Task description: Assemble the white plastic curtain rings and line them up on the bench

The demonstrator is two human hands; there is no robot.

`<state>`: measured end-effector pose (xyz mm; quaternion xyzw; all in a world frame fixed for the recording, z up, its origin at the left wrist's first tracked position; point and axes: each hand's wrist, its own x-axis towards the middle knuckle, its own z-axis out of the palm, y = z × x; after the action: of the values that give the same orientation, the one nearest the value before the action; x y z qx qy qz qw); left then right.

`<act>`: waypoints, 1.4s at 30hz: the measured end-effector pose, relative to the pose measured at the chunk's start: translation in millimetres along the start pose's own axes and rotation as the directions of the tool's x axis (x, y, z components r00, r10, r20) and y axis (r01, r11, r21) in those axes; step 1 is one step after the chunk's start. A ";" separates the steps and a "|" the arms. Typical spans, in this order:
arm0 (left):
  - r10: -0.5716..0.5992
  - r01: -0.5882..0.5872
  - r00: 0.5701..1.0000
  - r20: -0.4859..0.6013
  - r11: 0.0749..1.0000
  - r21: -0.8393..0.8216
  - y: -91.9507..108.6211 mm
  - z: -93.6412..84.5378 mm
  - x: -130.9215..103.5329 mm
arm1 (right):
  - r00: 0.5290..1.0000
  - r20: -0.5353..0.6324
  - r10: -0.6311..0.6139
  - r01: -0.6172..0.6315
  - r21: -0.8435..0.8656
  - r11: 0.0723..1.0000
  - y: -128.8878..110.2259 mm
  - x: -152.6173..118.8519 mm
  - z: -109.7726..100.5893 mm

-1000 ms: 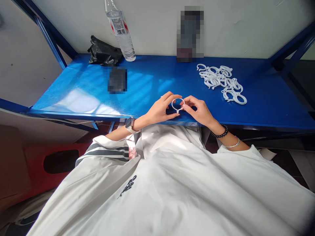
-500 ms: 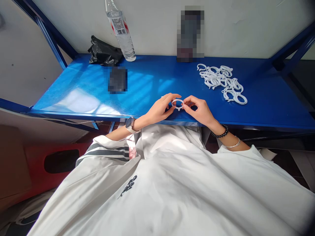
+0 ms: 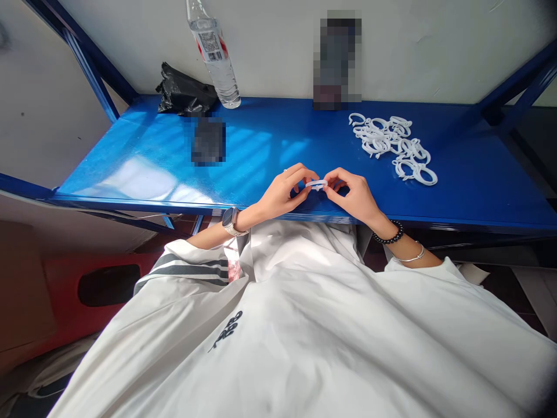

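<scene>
Between my two hands is a white plastic curtain ring (image 3: 317, 183), held just above the front edge of the blue table (image 3: 252, 151). It is tilted so that it looks like a thin, flat oval, with a small eyelet on its near side. My left hand (image 3: 289, 188) pinches its left side between thumb and fingers. On the opposite side, my right hand (image 3: 351, 190) grips it the same way. A loose pile of several white curtain rings (image 3: 378, 136) lies on the table to the right, beyond my right hand.
A water bottle (image 3: 217, 64) stands at the back left beside a black plastic bag (image 3: 185, 93). A blurred dark object (image 3: 209, 141) lies in front of them. Another blurred object (image 3: 337, 64) is upright against the wall. Blue metal posts (image 3: 89, 69) frame the table.
The curtain ring has tipped from a round, open view to a nearly edge-on one. Both hands keep their hold in almost the same place.
</scene>
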<state>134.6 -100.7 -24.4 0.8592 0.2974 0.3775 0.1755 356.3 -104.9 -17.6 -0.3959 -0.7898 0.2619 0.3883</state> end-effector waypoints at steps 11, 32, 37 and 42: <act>0.006 -0.017 0.996 0.090 0.993 0.120 -3.7 0.9 0.3 | 0.998 0.053 -0.029 0.032 -0.064 0.997 5.9 0.8 -0.4; -0.194 0.186 0.976 -0.096 0.978 -0.092 -2.0 3.1 0.5 | 0.995 -0.006 0.100 -0.100 -0.015 0.995 0.0 0.3 0.7; -0.212 0.206 0.974 -0.078 0.976 -0.074 -3.6 4.3 0.6 | 0.993 -0.002 0.120 -0.120 0.020 0.993 1.6 0.2 0.7; -0.211 0.207 0.975 -0.065 0.977 -0.058 -3.5 4.1 0.9 | 0.994 -0.012 0.107 -0.106 0.048 0.993 4.9 -0.4 1.7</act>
<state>136.8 -97.8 -28.4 0.8045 0.3825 0.3945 0.2255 357.1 -102.7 -22.2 -0.4301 -0.7584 0.2980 0.3887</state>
